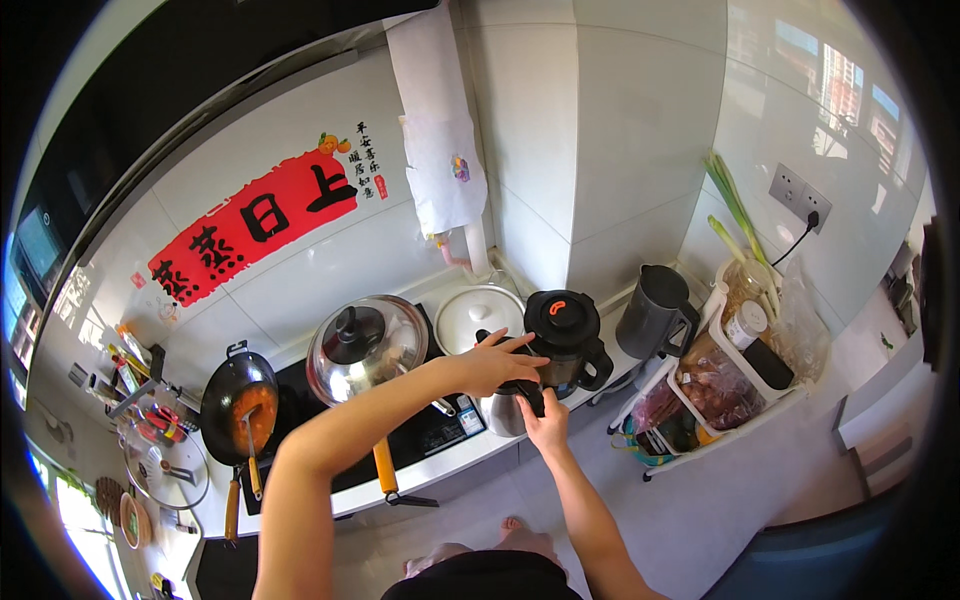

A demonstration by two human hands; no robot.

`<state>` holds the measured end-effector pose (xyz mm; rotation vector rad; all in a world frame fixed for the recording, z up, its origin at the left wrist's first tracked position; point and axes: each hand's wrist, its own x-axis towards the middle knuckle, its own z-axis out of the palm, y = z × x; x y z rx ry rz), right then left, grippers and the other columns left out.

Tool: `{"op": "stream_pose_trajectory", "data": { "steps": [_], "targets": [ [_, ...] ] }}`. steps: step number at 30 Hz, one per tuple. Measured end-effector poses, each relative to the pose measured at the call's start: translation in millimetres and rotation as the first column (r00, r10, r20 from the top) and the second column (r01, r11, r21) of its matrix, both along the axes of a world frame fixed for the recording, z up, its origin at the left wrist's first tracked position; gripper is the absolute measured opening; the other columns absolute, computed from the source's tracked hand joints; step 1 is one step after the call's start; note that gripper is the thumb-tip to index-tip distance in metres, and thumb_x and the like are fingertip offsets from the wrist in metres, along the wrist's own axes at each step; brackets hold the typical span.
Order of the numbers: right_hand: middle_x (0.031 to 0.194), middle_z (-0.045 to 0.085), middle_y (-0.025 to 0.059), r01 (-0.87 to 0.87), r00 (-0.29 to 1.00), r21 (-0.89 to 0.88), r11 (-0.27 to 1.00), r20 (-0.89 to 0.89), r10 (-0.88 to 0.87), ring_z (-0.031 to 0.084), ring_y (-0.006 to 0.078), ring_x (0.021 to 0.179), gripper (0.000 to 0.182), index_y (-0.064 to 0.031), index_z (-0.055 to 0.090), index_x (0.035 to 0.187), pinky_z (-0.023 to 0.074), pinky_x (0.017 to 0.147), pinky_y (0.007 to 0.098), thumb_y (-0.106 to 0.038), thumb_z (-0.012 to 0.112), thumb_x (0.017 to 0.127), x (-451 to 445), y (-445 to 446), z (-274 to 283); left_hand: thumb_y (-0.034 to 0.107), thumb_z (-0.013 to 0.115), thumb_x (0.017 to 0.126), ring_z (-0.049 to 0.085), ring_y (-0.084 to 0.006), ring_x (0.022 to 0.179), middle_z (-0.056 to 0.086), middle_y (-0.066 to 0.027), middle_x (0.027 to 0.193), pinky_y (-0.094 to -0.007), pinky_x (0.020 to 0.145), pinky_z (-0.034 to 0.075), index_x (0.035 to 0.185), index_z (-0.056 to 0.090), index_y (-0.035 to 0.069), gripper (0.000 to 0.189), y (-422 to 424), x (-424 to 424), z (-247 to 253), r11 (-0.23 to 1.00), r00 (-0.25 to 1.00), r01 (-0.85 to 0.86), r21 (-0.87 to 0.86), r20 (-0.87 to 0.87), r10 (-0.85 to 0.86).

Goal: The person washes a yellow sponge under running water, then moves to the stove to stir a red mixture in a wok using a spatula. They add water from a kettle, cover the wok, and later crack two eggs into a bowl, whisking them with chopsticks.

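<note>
A stainless steel kettle [501,417] with black upper parts stands at the front of the worktop, right of the hob. My right hand [547,427] grips its black handle from the near side. Reaching across from the left, my left hand [496,367] lies over the kettle's top with fingers spread. It covers most of the lid, so what its palm and thumb touch is hidden. Just right of the kettle is a glass jug [562,322] with a black lid and handle. Behind my left hand sits a white lidded pot [480,309].
On the black hob [442,435] are a glass-lidded pan [367,345] and a black wok [225,405] holding reddish food and a spatula. A dark grey pitcher [652,319] stands at the right. Beyond it, a white wheeled cart [742,367] carries bagged food and spring onions.
</note>
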<state>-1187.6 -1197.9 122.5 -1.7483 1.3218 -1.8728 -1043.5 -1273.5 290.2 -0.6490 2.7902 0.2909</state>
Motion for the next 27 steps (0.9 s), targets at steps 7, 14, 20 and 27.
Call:
{"op": "stream_pose_trajectory", "data": {
  "steps": [7, 14, 20, 27],
  "targets": [
    [0.067, 0.062, 0.0171, 0.042, 0.999, 0.066, 0.997, -0.034, -0.040, 0.063, 0.0345, 0.058, 0.030, -0.0025, 0.054, 0.087, 0.0479, 0.054, 0.0387, -0.021, 0.077, 0.084, 3.5, 3.3, -4.4, 0.002, 0.062, 0.077, 0.021, -0.0319, 0.147, 0.038, -0.0006, 0.153, -0.0518, 0.117, 0.026, 0.132, 0.056, 0.014, 0.056, 12.1, 15.0, -14.8, 0.934, 0.959, 0.176, -0.310, -0.161, -0.234],
    [0.089, 0.067, 0.0228, -0.033, 0.999, 0.246, 0.969, 0.005, 0.032, 0.067, 0.0354, 0.082, 0.031, 0.0008, 0.056, 0.106, 0.0513, 0.073, 0.0415, -0.023, 0.068, 0.091, 0.7, 12.7, 2.4, 0.018, 0.056, 0.088, 0.039, -0.0317, 0.138, 0.040, -0.0110, 0.151, -0.0487, 0.111, 0.032, 0.142, 0.044, 0.020, 0.055, 73.6, 26.0, -56.8, 0.848, 0.896, -0.195, -0.492, -0.441, -0.050],
    [0.130, 0.046, 0.0196, 0.377, 0.864, -0.047, 0.925, -0.341, -0.370, 0.040, 0.0389, 0.125, 0.047, -0.0003, 0.049, 0.131, 0.0314, 0.104, 0.0484, -0.017, 0.066, 0.090, 25.8, 63.4, 54.6, 0.024, 0.067, 0.086, 0.052, -0.0292, 0.124, 0.052, -0.0127, 0.139, -0.0416, 0.103, 0.041, 0.136, 0.051, 0.011, 0.054, 199.4, 175.0, -8.7, 0.911, 0.808, -0.379, -0.163, -0.537, 0.241],
    [0.112, 0.055, 0.0135, -0.597, 0.745, 0.165, 0.785, -0.249, 0.619, 0.059, 0.0232, 0.094, 0.022, -0.0020, 0.061, 0.111, 0.0505, 0.075, 0.0302, -0.001, 0.061, 0.089, 255.1, 165.0, 126.8, 0.023, 0.062, 0.093, 0.068, -0.0288, 0.098, 0.070, -0.0134, 0.109, -0.0377, 0.086, 0.053, 0.117, 0.065, 0.005, 0.030, 339.4, 368.2, 18.8, 0.634, 0.373, -0.751, 0.186, -0.672, 0.640]
  ]
}}
